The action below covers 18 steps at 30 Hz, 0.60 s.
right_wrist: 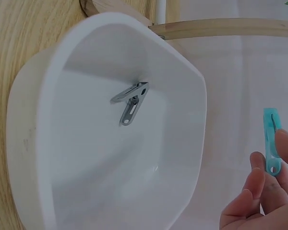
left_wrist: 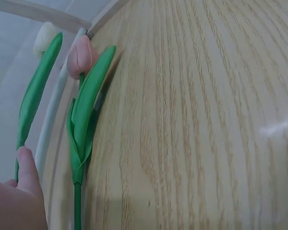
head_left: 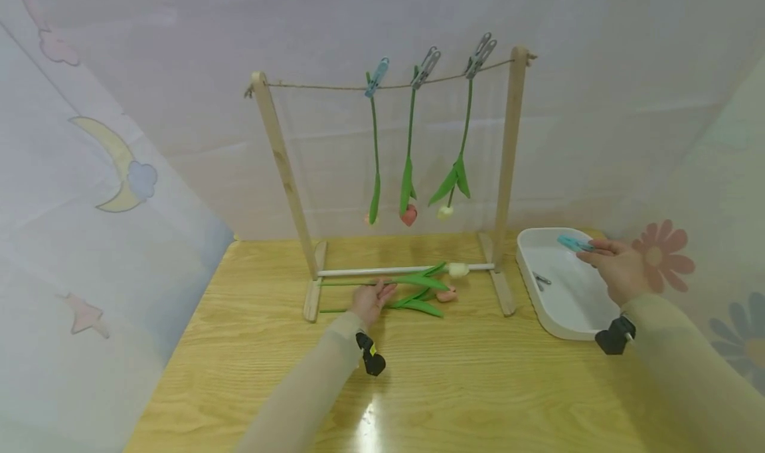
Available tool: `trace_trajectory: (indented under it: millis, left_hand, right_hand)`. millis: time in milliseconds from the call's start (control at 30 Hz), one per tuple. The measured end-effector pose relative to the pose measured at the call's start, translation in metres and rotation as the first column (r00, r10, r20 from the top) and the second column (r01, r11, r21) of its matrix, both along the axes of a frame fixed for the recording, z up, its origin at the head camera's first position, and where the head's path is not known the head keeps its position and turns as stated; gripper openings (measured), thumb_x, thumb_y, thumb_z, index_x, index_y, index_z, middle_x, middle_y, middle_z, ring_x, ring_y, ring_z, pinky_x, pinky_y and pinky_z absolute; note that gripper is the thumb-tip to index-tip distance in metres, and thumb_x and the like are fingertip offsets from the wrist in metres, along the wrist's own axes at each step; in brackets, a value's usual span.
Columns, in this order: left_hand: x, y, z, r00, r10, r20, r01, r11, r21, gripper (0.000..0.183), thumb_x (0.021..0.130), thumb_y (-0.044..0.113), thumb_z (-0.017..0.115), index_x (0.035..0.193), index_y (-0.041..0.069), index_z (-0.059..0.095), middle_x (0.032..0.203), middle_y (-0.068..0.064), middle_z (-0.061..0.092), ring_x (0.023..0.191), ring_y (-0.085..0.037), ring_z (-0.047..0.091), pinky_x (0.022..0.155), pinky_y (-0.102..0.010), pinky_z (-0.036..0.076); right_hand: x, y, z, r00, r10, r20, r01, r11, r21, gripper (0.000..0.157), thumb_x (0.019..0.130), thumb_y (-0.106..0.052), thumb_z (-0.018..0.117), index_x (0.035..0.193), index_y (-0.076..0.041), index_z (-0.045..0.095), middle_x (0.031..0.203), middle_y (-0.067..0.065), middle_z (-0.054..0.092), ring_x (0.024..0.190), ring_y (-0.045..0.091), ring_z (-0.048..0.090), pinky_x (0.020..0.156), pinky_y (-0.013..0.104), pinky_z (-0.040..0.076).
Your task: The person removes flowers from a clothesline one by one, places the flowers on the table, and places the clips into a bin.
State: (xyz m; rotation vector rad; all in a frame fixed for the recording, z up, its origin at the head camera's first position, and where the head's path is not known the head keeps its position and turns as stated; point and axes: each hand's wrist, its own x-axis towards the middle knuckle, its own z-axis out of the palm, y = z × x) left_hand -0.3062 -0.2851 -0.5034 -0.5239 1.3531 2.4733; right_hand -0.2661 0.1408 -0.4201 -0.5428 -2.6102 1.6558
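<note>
My left hand (head_left: 367, 301) pinches the green stem of an artificial white tulip (head_left: 458, 270), just above the table. In the left wrist view, its thumb lies against the stem below the long leaf. Close by, a pink tulip (left_wrist: 82, 56) lies on the table. Over the white tray (right_wrist: 48, 120), my right hand (head_left: 618, 270) pinches a light blue clothespin (right_wrist: 272, 139) between thumb and fingers. One grey clothespin (right_wrist: 133, 101) lies inside the tray. From the rope hang three tulips, head down, held by a blue clothespin (head_left: 376, 78) and two grey clothespins (head_left: 425, 68).
A wooden rack with two posts (head_left: 283, 174) carries the rope (head_left: 317, 87) across its top and a white bar (head_left: 370, 271) near its base. The wood-grain table (head_left: 454, 386) extends toward me. Patterned cloth (head_left: 179, 54) encloses the back and sides.
</note>
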Motion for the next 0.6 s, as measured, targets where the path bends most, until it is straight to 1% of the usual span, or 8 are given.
trace_trajectory:
  millis: [67, 133, 200, 333, 400, 433, 500, 600]
  left_hand:
    - [-0.001, 0.0, 0.002, 0.999, 0.004, 0.034, -0.005, 1.0, 0.008, 0.045, 0.105, -0.001, 0.034, 0.146, -0.014, 0.02, 0.146, -0.03, 0.036, 0.133, -0.037, 0.041, 0.103, -0.027, 0.042]
    - [-0.001, -0.001, 0.004, 0.998, 0.011, 0.056, -0.011, 1.0, 0.012, 0.047, 0.105, -0.002, 0.034, 0.147, -0.013, 0.019, 0.147, -0.029, 0.035, 0.133, -0.037, 0.041, 0.103, -0.028, 0.042]
    - [-0.001, -0.001, 0.006, 0.997, 0.016, 0.071, -0.017, 1.0, 0.008, 0.047, 0.105, -0.002, 0.034, 0.148, -0.012, 0.019, 0.147, -0.028, 0.036, 0.133, -0.037, 0.042, 0.103, -0.028, 0.043]
    - [-0.001, -0.002, 0.006, 0.997, 0.013, 0.076, -0.013, 1.0, -0.004, 0.049, 0.105, -0.003, 0.032, 0.149, -0.011, 0.013, 0.148, -0.028, 0.035, 0.133, -0.038, 0.041, 0.104, -0.029, 0.042]
    - [-0.001, -0.001, 0.004, 0.996, 0.015, 0.084, -0.014, 1.0, -0.01, 0.05, 0.105, -0.003, 0.031, 0.15, -0.011, 0.011, 0.148, -0.028, 0.034, 0.133, -0.038, 0.04, 0.105, -0.03, 0.041]
    - [-0.001, -0.001, 0.003, 0.996, 0.02, 0.088, -0.019, 1.0, -0.011, 0.05, 0.105, -0.004, 0.031, 0.15, -0.011, 0.011, 0.149, -0.029, 0.034, 0.133, -0.039, 0.04, 0.106, -0.031, 0.041]
    - [-0.003, -0.001, -0.002, 0.995, 0.029, 0.094, -0.028, 1.0, -0.011, 0.05, 0.104, -0.005, 0.029, 0.15, -0.011, 0.009, 0.149, -0.03, 0.032, 0.133, -0.04, 0.039, 0.106, -0.032, 0.04]
    - [-0.006, -0.001, -0.01, 0.992, 0.063, 0.109, -0.06, 0.998, -0.031, 0.049, 0.103, -0.008, 0.029, 0.148, -0.014, 0.012, 0.146, -0.033, 0.035, 0.132, -0.041, 0.04, 0.105, -0.034, 0.041]
  right_hand:
    - [-0.002, 0.0, 0.0, 1.0, -0.003, 0.01, 0.003, 1.0, 0.015, 0.073, 0.098, -0.036, 0.056, 0.148, 0.008, 0.028, 0.132, 0.017, 0.042, 0.108, 0.031, 0.043, 0.094, 0.049, 0.042]
    - [-0.004, 0.001, -0.001, 1.0, 0.0, 0.02, 0.0, 0.999, 0.033, 0.073, 0.098, -0.037, 0.055, 0.148, 0.009, 0.027, 0.129, 0.02, 0.043, 0.101, 0.026, 0.044, 0.087, 0.044, 0.042]
    - [-0.006, 0.002, -0.001, 0.999, 0.003, 0.032, -0.005, 0.999, 0.038, 0.073, 0.098, -0.037, 0.054, 0.148, 0.008, 0.026, 0.124, 0.019, 0.046, 0.097, 0.024, 0.044, 0.085, 0.044, 0.042]
    - [-0.009, 0.005, -0.002, 0.999, 0.009, 0.036, -0.01, 0.999, 0.041, 0.073, 0.098, -0.037, 0.054, 0.148, 0.009, 0.027, 0.101, -0.001, 0.054, 0.089, 0.015, 0.047, 0.081, 0.041, 0.043]
    - [-0.01, 0.007, -0.004, 0.999, 0.007, 0.039, -0.009, 0.999, 0.042, 0.072, 0.097, -0.035, 0.056, 0.147, 0.01, 0.028, 0.089, -0.013, 0.052, 0.083, 0.009, 0.047, 0.076, 0.036, 0.043]
    - [-0.011, 0.008, -0.005, 0.999, 0.006, 0.044, -0.008, 0.999, 0.046, 0.071, 0.097, -0.035, 0.056, 0.146, 0.01, 0.03, 0.087, -0.015, 0.051, 0.081, 0.008, 0.048, 0.073, 0.034, 0.043]
    - [-0.014, 0.01, -0.007, 0.998, 0.008, 0.068, -0.012, 0.999, 0.053, 0.07, 0.097, -0.034, 0.056, 0.145, 0.01, 0.031, 0.088, -0.01, 0.053, 0.082, 0.011, 0.048, 0.069, 0.031, 0.043]
    - [-0.018, 0.012, -0.01, 0.994, 0.035, 0.107, -0.04, 0.998, 0.049, 0.07, 0.098, -0.033, 0.054, 0.145, 0.012, 0.028, 0.109, 0.016, 0.054, 0.095, 0.026, 0.049, 0.07, 0.033, 0.042]
